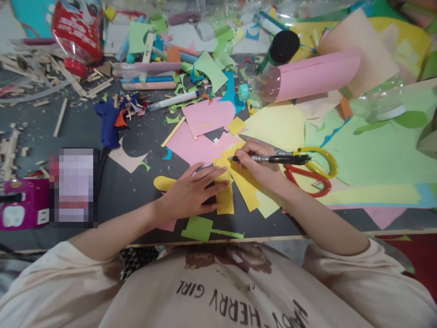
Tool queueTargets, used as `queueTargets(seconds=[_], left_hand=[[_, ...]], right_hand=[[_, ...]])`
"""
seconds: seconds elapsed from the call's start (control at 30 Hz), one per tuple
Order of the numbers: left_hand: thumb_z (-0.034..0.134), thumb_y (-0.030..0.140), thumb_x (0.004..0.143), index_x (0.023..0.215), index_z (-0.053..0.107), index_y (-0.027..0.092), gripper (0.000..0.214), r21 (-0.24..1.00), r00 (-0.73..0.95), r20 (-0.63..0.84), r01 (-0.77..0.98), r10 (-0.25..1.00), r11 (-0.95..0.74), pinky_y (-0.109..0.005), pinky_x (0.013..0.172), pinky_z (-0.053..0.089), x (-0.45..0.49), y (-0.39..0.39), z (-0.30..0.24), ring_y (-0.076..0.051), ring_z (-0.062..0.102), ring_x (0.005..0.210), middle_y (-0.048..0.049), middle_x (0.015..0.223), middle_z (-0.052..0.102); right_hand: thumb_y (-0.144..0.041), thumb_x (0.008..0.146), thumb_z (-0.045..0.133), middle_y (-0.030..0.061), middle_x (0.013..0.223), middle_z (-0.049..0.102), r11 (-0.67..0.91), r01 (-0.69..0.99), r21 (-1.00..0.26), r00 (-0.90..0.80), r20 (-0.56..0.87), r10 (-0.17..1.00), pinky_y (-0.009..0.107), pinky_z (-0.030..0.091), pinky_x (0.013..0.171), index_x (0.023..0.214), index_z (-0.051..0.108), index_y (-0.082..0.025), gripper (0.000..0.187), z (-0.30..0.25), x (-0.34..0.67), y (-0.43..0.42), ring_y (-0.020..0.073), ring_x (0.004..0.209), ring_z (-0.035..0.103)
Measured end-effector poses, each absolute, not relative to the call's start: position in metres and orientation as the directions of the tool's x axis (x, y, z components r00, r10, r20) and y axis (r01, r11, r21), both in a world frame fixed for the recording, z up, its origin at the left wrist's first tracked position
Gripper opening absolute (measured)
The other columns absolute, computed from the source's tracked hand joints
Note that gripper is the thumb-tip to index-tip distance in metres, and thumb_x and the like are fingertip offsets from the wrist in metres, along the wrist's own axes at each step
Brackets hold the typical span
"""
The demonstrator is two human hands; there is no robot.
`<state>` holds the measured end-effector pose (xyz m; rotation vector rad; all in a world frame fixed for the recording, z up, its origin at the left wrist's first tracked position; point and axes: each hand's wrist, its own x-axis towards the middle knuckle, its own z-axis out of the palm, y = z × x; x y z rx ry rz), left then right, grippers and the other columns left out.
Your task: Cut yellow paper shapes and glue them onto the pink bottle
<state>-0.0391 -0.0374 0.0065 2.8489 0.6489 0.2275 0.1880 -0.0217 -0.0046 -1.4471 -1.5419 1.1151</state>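
Note:
My right hand (257,161) grips a black pen (282,159), its tip down at the yellow paper strip (225,196). Curved outlines are drawn on that strip. My left hand (193,189) lies flat with fingers spread, its fingertips pressing the strip's left side. Another yellow paper piece (247,189) slants beneath my right hand. Pink paper sheets (191,143) lie just beyond both hands. Right of the pen are scissors with one yellow and one red handle (309,184); my right hand partly covers their blades.
A pink-wrapped plastic bottle (314,77) lies at the back right. To the left are a blue glue gun (108,123), a blurred-out phone-like rectangle (77,187) and a purple box (25,202). Paper scraps, markers and wooden sticks litter the back. Green paper (378,155) covers the right side.

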Motion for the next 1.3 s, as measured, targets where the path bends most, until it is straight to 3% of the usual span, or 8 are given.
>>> queueTargets(seconds=[0.7, 0.87, 1.07, 1.3], left_hand=[[0.049, 0.041, 0.098, 0.133, 0.057, 0.020, 0.041, 0.237, 0.894, 0.066, 0.418, 0.444, -0.877, -0.048, 0.115, 0.036, -0.0391, -0.0376, 0.0065, -0.026, 0.051, 0.133, -0.0131, 0.143, 0.057], [0.048, 0.040, 0.098, 0.132, 0.057, 0.020, 0.041, 0.239, 0.892, 0.086, 0.414, 0.443, -0.879, -0.049, 0.115, 0.036, -0.0399, -0.0382, 0.0057, -0.025, 0.051, 0.132, -0.0129, 0.143, 0.057], [0.047, 0.039, 0.099, 0.133, 0.055, 0.020, 0.040, 0.240, 0.896, 0.065, 0.414, 0.440, -0.878, -0.049, 0.115, 0.036, -0.0404, -0.0383, 0.0070, -0.025, 0.050, 0.134, -0.0123, 0.145, 0.055], [0.045, 0.040, 0.100, 0.132, 0.057, 0.021, 0.039, 0.237, 0.894, 0.061, 0.420, 0.445, -0.876, -0.048, 0.116, 0.036, -0.0404, -0.0384, 0.0066, -0.025, 0.051, 0.133, -0.0108, 0.145, 0.055]], right_hand=[[-0.028, 0.082, 0.057, -0.0017, 0.058, 0.051, -0.014, 0.354, -0.935, -0.095, -0.051, 0.994, 0.030, 0.035, 0.057, 0.057, 0.046, -0.023, 0.028, 0.0000, 0.1864, -0.0202, 0.0128, 0.057, 0.044], [-0.021, 0.079, 0.056, -0.0039, 0.052, 0.046, -0.017, 0.314, -0.949, -0.128, -0.060, 0.990, 0.029, 0.033, 0.055, 0.053, 0.038, -0.023, 0.032, -0.0004, 0.1871, -0.0193, 0.0114, 0.052, 0.040], [-0.026, 0.081, 0.058, -0.0028, 0.055, 0.051, -0.019, 0.334, -0.942, -0.099, -0.055, 0.994, 0.030, 0.034, 0.056, 0.056, 0.044, -0.023, 0.029, -0.0011, 0.1873, -0.0202, 0.0125, 0.054, 0.044], [-0.019, 0.076, 0.053, -0.0043, 0.050, 0.045, -0.018, 0.309, -0.951, -0.153, -0.069, 0.986, 0.029, 0.032, 0.053, 0.051, 0.037, -0.024, 0.031, 0.0033, 0.1861, -0.0194, 0.0109, 0.050, 0.039]])
